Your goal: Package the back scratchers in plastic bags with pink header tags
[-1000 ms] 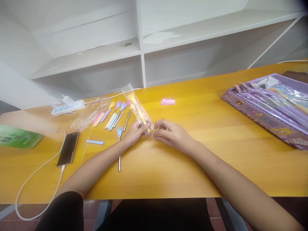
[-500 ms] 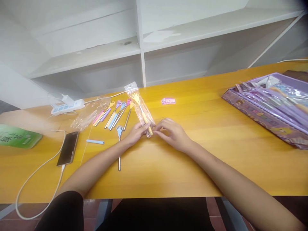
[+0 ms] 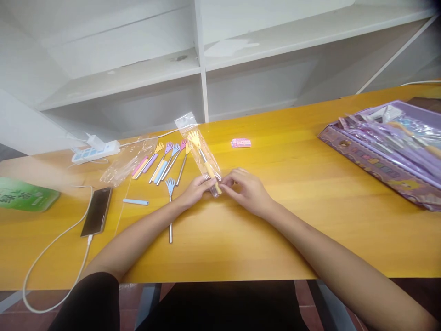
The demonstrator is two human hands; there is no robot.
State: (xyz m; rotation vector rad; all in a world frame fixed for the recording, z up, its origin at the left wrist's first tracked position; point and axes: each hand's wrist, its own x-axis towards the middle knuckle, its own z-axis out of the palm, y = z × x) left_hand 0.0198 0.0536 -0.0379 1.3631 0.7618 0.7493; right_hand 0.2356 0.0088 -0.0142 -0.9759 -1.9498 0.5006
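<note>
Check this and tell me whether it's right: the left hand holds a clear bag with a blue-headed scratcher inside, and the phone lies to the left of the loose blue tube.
Not quite: the scratcher inside the clear bag in the left hand has a yellow head, as the head view shows. The phone does lie left of the loose blue tube.

Bright, diffuse light, soft detail, darkened upper-right corner

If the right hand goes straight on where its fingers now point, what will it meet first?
Probably the clear bag around the yellow scratcher; the right hand is close beside its lower end, though contact is unclear.
</note>
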